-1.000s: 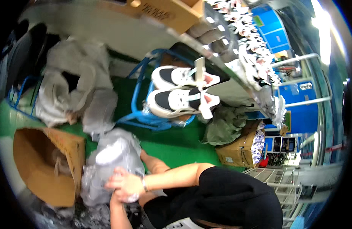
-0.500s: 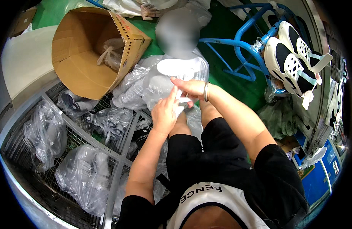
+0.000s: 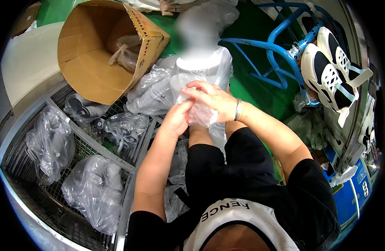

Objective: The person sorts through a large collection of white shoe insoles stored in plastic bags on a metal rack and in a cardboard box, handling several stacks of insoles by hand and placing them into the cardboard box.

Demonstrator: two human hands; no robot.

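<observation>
Above my knees, both hands meet at the bunched end of a clear plastic bag (image 3: 203,116). White, round-edged flat pieces show through the film beyond my fingers; a blur hides part of them. My left hand (image 3: 178,118) grips the gathered film from the left, fingers bent against it. From the right, my right hand (image 3: 212,99), with a bangle (image 3: 238,109) at its wrist, lies over the bunched plastic and presses it in its palm. Just left of this bag, another clear bag (image 3: 148,98) holds a stack of grey, sole-shaped pieces.
An open cardboard box (image 3: 84,79) with a small tied bag inside stands at upper left. Left of me, a metal mesh rack (image 3: 86,140) carries several filled clear bags. At right are a blue tubular frame (image 3: 272,50) and white-and-black sneakers (image 3: 326,79).
My right hand has moved over the bag's end, and the film is now bunched between my palms. My left hand has shifted slightly, with its fingers more bent.
</observation>
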